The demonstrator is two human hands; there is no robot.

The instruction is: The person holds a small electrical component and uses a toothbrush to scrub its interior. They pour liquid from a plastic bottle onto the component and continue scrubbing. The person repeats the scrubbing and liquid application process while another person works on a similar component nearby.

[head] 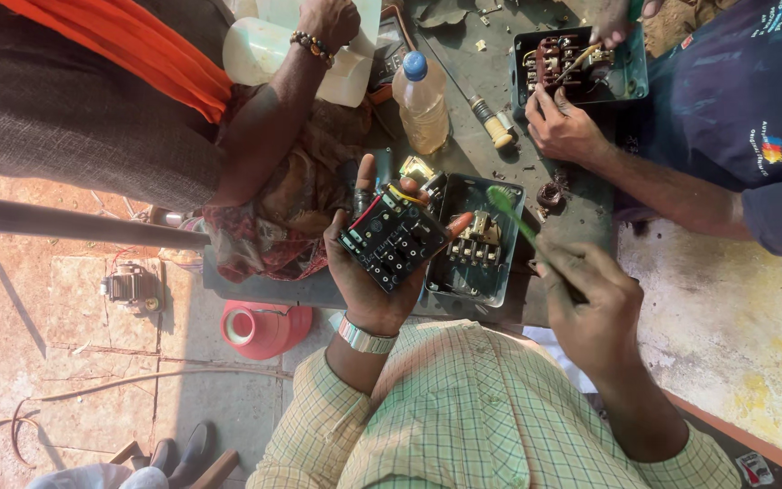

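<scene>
Cradling a black boxy plastic contactor block (pixel 393 238), the left hand (pixel 375 272) wraps its sides; right hand (pixel 590 303) pinches a green-handled screwdriver (pixel 522 226). Rigid, probably weighty; wires look fragile.

Left hand (pixel 375 272) cupped palm-up, gripping; right hand (pixel 590 303) pinching, fingers curled.

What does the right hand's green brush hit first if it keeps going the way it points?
The right hand holds a green-bristled brush angled up and left. Straight on, it would likely first meet the open switch box with its contact block, just under the bristles. Depth is unclear; the tip may still be above it.
</scene>
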